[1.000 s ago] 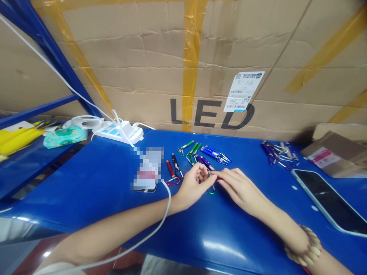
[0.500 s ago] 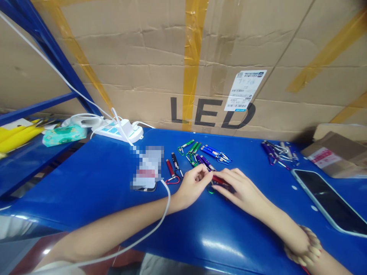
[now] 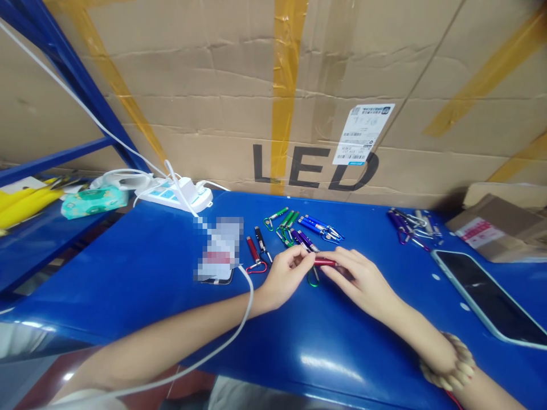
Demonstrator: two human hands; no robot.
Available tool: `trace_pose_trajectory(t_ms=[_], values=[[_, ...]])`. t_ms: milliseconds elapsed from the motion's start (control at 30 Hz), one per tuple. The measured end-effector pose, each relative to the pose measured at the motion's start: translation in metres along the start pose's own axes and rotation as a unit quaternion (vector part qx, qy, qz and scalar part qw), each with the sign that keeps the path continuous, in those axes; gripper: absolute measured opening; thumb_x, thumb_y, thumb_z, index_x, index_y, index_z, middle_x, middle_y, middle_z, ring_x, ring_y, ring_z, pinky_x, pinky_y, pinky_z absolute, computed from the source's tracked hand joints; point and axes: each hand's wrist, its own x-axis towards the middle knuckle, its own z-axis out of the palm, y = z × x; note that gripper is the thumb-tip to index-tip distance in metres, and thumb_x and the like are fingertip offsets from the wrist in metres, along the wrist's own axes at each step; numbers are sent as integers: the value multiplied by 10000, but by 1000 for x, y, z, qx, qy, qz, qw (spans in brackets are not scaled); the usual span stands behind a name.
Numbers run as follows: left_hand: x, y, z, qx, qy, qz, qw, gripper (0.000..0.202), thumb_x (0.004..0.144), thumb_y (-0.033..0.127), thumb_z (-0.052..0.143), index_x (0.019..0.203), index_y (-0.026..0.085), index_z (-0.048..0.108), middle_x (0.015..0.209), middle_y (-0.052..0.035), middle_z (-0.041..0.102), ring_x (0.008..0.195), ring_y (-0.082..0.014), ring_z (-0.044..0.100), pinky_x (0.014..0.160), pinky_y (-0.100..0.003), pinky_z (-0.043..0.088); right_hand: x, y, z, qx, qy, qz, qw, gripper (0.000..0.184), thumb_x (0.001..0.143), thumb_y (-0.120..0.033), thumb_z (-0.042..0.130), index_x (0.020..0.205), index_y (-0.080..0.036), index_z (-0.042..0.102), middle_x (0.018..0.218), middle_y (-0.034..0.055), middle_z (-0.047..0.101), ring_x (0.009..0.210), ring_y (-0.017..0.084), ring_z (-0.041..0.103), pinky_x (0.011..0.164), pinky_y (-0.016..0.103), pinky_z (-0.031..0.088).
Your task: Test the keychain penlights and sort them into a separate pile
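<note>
In front of me, my right hand (image 3: 363,279) grips a red keychain flashlight (image 3: 325,262), a slim metal tube held roughly level. My left hand (image 3: 288,276) is closed in a pinch at the tube's left end. Just below the fingertips shows a green carabiner clip (image 3: 314,279); what it is attached to is hidden. Beyond my hands lie purple flashlights (image 3: 304,240), green ones (image 3: 286,222) and blue ones (image 3: 318,226) with matching clips. Left of my left hand are a red flashlight (image 3: 252,249) and a black one (image 3: 260,239).
A phone (image 3: 491,296) lies at right, near more flashlights (image 3: 412,228) and a small carton (image 3: 491,228). To the left are a blurred-out device with a white cable (image 3: 250,302) and a power strip (image 3: 171,196). A large cardboard box (image 3: 213,114) stands behind the blue table (image 3: 128,256).
More of the red flashlight now shows between my hands, as the right fingers have shifted slightly along it. My left hand stays nearly in place. The view has moved slightly.
</note>
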Motion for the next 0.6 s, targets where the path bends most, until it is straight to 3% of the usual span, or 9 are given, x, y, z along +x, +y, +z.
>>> trace_pose_trajectory(t_ms=[133, 300, 600], values=[[-1, 0, -3, 9, 14, 24, 1000, 242, 827, 348, 468, 653, 185, 430, 637, 27, 423, 629, -118, 405, 624, -249, 328, 1, -1, 1, 7, 33, 4, 999, 362, 941, -450, 391, 951, -218, 669, 697, 7, 636, 559, 114, 542, 602, 258, 385], [2, -5, -5, -75, 63, 38, 994, 154, 825, 268, 363, 709, 190, 425, 716, 2, 443, 671, -137, 438, 680, -269, 350, 2, 2, 3, 10, 70, 23, 997, 410, 904, -512, 407, 848, -206, 674, 719, -6, 678, 561, 101, 566, 586, 241, 376], [5, -11, -5, -74, 37, 39, 996, 167, 835, 274, 368, 719, 187, 451, 724, -3, 458, 681, -144, 439, 684, -271, 344, -1, 5, 4, -12, 69, 33, 997, 460, 893, -549, 385, 741, -205, 650, 650, -35, 680, 510, 97, 544, 544, 233, 341]])
